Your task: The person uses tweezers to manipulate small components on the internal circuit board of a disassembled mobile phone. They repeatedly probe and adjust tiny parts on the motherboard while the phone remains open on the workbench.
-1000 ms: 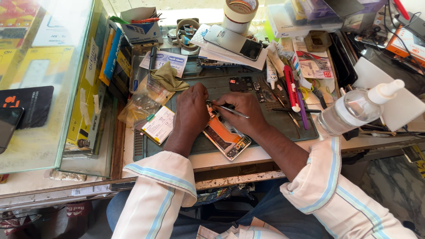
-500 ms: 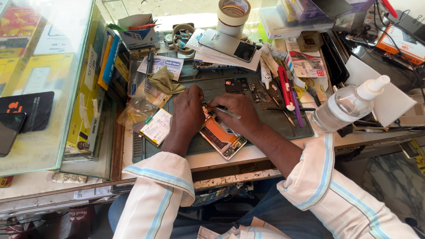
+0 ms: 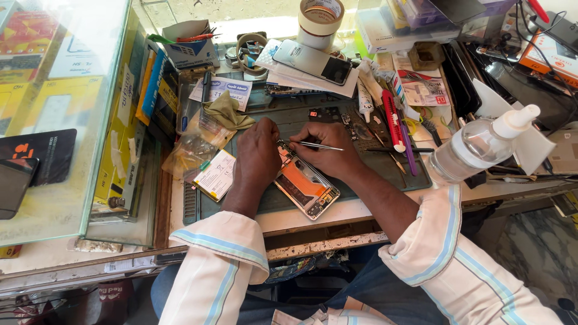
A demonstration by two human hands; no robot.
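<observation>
An opened phone [image 3: 304,183] with an orange inner part lies tilted on a dark green work mat [image 3: 283,201]. My left hand [image 3: 259,153] presses down on the phone's upper left end and hides that part. My right hand [image 3: 328,147] grips thin metal tweezers [image 3: 319,145], their tip pointing left at the phone's top edge between both hands. Both wrists wear white sleeves with blue stripes.
A clear bottle with a white nozzle [image 3: 481,144] stands at the right. Behind the mat lie a red-handled tool [image 3: 392,114], a phone face up [image 3: 313,61], a tape roll [image 3: 320,18], papers and plastic bags [image 3: 195,147]. A glass case [image 3: 60,114] stands to the left.
The view has shifted slightly. Both hands stay on the opened phone, the tweezers still at its top edge, with only small movements of the fingers.
</observation>
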